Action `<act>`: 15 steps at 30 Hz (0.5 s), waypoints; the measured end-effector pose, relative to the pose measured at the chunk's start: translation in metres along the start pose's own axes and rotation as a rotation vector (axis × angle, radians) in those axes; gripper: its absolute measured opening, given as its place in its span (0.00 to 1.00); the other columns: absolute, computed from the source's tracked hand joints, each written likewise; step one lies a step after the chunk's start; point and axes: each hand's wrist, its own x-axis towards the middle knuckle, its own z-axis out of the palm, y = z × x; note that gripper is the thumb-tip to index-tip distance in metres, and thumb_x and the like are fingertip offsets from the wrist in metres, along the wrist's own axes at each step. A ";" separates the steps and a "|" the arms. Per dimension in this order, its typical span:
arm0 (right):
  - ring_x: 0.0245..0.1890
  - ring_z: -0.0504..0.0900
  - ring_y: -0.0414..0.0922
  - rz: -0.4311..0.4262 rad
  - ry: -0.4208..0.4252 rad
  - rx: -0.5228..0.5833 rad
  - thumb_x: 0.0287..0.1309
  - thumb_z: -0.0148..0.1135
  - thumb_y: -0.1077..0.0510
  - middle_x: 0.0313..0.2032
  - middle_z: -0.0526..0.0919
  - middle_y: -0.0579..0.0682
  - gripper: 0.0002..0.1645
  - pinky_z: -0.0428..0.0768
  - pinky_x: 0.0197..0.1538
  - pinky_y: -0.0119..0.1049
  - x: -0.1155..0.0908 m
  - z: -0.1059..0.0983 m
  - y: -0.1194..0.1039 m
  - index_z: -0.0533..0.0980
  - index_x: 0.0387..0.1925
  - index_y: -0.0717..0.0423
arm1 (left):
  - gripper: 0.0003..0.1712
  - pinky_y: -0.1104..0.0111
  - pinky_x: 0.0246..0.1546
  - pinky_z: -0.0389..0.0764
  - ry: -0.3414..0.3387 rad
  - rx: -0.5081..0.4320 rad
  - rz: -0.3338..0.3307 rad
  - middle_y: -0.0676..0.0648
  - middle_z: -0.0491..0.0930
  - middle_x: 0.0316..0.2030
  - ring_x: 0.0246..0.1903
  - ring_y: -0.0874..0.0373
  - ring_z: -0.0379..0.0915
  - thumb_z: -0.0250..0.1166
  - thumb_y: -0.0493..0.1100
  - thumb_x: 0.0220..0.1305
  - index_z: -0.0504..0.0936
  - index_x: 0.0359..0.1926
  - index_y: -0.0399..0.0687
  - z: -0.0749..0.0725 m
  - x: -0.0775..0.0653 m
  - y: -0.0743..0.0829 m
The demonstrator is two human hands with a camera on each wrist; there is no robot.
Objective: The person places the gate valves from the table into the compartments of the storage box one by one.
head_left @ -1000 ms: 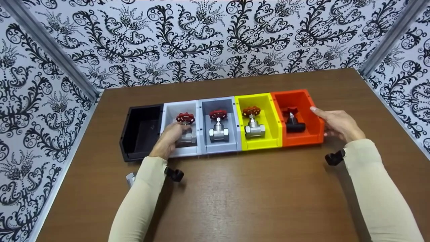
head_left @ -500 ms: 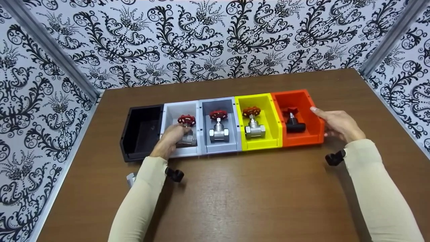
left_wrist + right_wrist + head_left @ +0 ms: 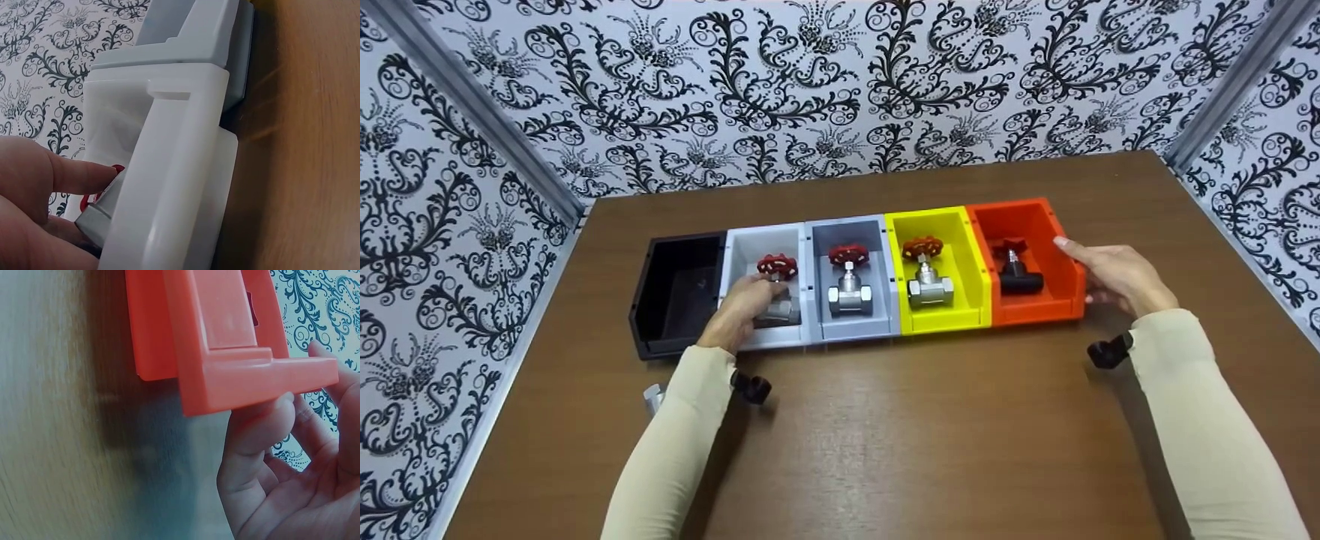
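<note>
In the head view my left hand (image 3: pixel 742 304) reaches into the white bin (image 3: pixel 746 236) and pinches a metal valve (image 3: pixel 781 309) with a red handwheel, near its stem. In the left wrist view the bin's front wall covers much of this valve (image 3: pixel 104 211), and the fingertips touch its body and wheel. My right hand (image 3: pixel 1121 277) grips the side wall of the orange bin (image 3: pixel 1054 281), one fingertip over the rim and others outside. Inside that bin lies a black-bodied valve (image 3: pixel 1018 279). Similar silver valves stand in the grey bin (image 3: pixel 855 328) and the yellow bin (image 3: pixel 945 321).
A black bin (image 3: pixel 679 300) ends the joined row on the left. Partly under my left sleeve lies a small light-coloured piece (image 3: pixel 653 395) on the brown table (image 3: pixel 885 435). Patterned walls (image 3: pixel 840 90) stand at the back and both sides.
The valve in the white bin has shifted slightly to the right and toward me, with my left fingers on it. My right hand stays on the orange bin.
</note>
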 end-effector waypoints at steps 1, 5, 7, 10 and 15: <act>0.29 0.82 0.38 0.000 0.000 -0.003 0.54 0.60 0.25 0.30 0.86 0.38 0.55 0.82 0.34 0.32 0.000 0.000 0.000 0.66 0.69 0.61 | 0.21 0.67 0.45 0.69 0.004 0.003 0.000 0.46 0.73 0.46 0.46 0.54 0.67 0.55 0.42 0.71 0.75 0.60 0.37 0.000 0.000 0.000; 0.30 0.82 0.38 0.008 -0.006 -0.004 0.54 0.60 0.25 0.31 0.86 0.38 0.55 0.82 0.35 0.32 0.001 0.000 0.000 0.66 0.69 0.61 | 0.18 0.68 0.43 0.70 0.022 -0.008 -0.005 0.46 0.74 0.43 0.43 0.55 0.68 0.55 0.41 0.70 0.77 0.56 0.35 0.000 0.000 0.002; 0.30 0.83 0.38 0.008 -0.009 -0.004 0.55 0.60 0.25 0.31 0.86 0.38 0.55 0.82 0.35 0.33 0.001 0.000 0.000 0.65 0.69 0.61 | 0.17 0.69 0.40 0.70 0.031 -0.023 -0.004 0.47 0.74 0.40 0.40 0.56 0.68 0.55 0.40 0.70 0.77 0.54 0.34 0.000 0.000 0.002; 0.30 0.82 0.38 0.011 -0.008 -0.011 0.54 0.60 0.25 0.31 0.86 0.38 0.56 0.82 0.35 0.33 0.000 0.000 0.000 0.65 0.69 0.61 | 0.15 0.70 0.38 0.70 0.038 -0.029 0.004 0.48 0.73 0.37 0.38 0.57 0.68 0.54 0.38 0.69 0.78 0.50 0.34 0.000 0.000 0.003; 0.30 0.82 0.38 0.010 0.011 -0.037 0.52 0.59 0.23 0.32 0.86 0.38 0.59 0.82 0.36 0.33 -0.003 0.000 -0.003 0.65 0.70 0.61 | 0.06 0.70 0.33 0.68 0.045 -0.045 0.029 0.50 0.72 0.29 0.31 0.58 0.66 0.54 0.36 0.66 0.78 0.36 0.38 0.000 -0.001 0.004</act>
